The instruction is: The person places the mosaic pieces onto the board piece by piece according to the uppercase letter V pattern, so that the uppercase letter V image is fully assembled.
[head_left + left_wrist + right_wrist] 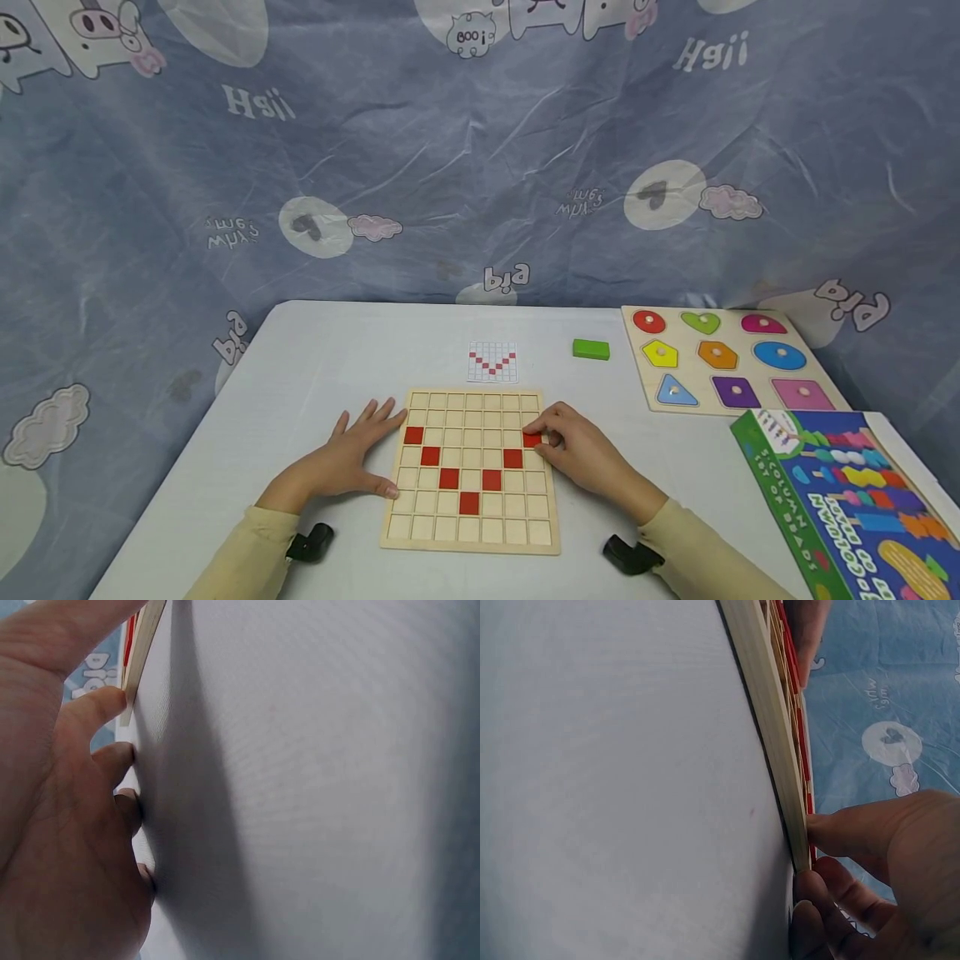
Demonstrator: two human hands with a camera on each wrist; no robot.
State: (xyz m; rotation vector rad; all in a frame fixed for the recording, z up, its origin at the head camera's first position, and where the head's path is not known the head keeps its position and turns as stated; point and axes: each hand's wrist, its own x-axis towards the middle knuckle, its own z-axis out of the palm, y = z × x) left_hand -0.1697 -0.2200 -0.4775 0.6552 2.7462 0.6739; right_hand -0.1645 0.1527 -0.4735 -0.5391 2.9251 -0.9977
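Observation:
A wooden grid board (429, 528) lies on the white table, with several red square tiles (468, 503) set in its cells in a V. My left hand (341, 457) has its fingers spread, fingertips and thumb at the board's left edge. At the right edge, my right hand (592, 450) pinches a red square tile (532, 440) between thumb and index finger, over the end cell of the V's right arm. From the right wrist view, the thumb and curled fingers (847, 836) are close against the board's side (769, 727). The fingers partly cover that tile.
Behind the board lies a small card (492, 374) printed with a red V on a grid. A green block (591, 349) sits to its right. Farther right are a puzzle board (678, 335) with colored knobbed shapes and a colorful box (847, 500) at the table's right side.

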